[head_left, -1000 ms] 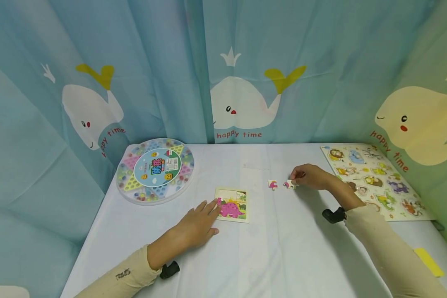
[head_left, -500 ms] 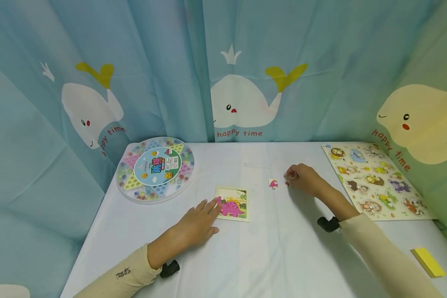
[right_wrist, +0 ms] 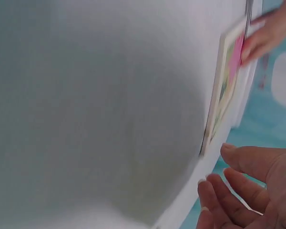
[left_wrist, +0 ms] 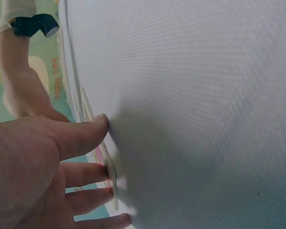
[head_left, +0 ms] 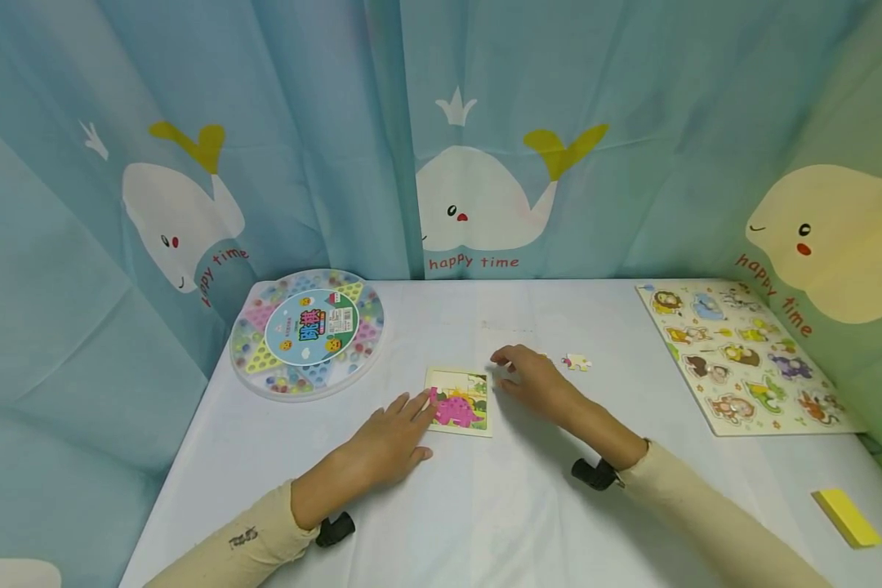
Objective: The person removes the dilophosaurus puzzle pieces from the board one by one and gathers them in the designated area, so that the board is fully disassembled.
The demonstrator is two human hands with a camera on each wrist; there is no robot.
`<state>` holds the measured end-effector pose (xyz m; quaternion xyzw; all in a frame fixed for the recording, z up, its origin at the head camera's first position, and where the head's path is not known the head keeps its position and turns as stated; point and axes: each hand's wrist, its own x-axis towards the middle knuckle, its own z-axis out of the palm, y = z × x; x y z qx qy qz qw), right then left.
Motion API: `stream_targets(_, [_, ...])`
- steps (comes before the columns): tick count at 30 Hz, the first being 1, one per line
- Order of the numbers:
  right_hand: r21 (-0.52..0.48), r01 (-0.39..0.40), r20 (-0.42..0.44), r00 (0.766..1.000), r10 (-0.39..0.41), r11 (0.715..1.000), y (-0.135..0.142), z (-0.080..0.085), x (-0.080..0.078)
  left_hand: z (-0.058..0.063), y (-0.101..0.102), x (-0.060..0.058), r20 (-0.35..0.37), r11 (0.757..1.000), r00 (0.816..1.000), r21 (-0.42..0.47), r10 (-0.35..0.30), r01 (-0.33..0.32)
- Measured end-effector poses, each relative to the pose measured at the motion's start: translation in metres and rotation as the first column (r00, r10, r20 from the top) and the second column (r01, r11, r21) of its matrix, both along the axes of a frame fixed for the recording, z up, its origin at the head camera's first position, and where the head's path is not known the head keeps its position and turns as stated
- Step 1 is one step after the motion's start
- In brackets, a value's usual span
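Note:
A small square jigsaw puzzle (head_left: 457, 411) with a pink dinosaur lies in a pale frame on the white table. My left hand (head_left: 388, 445) rests on its left edge, fingers spread and fairly straight. Just right of the frame's upper corner hovers my right hand (head_left: 538, 384), fingers bent, with a gap between thumb and fingertips. In the right wrist view nothing shows between that hand's thumb (right_wrist: 248, 160) and its fingers. One loose jigsaw piece (head_left: 576, 362) lies right of this hand; another loose piece (head_left: 544, 354) is mostly hidden behind it.
A round Chinese checkers box (head_left: 309, 335) with coloured marbles sits at the back left. An animal puzzle board (head_left: 750, 359) lies at the right, with a yellow block (head_left: 847, 518) nearer the front. Blue curtains (head_left: 323, 163) with whales enclose the table.
My right hand has moved left from the loose pieces to the dinosaur puzzle, uncovering the right-hand piece and covering most of the other. The left hand has stayed put.

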<state>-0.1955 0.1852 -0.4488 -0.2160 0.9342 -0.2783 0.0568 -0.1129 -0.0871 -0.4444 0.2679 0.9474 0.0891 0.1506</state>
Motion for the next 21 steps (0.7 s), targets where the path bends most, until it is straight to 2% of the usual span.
stream_targets(5, [0.029, -0.025, -0.048, 0.998, 0.026, 0.999, -0.017, -0.006, 0.008, 0.000, 0.000, 0.000, 0.000, 1.000, 1.000, -0.003, 0.005, -0.005])
stream_targets(11, [0.149, 0.001, -0.107, 0.994, 0.015, 0.989, -0.030, -0.011, 0.015, -0.001, 0.000, 0.000, 0.001, 1.000, 1.000, 0.007, 0.004, -0.004])
stream_targets(15, [0.189, 0.009, -0.160, 0.987, 0.022, 0.982, -0.034, -0.010, 0.022, -0.001, 0.000, 0.001, -0.010, 1.000, 1.000, 0.011, 0.005, -0.005])
stream_targets(21, [0.245, 0.033, -0.191, 0.981, 0.015, 0.969, -0.037, -0.008, 0.028, -0.001, 0.000, 0.001, -0.010, 1.000, 1.000, 0.014, 0.006, -0.006])
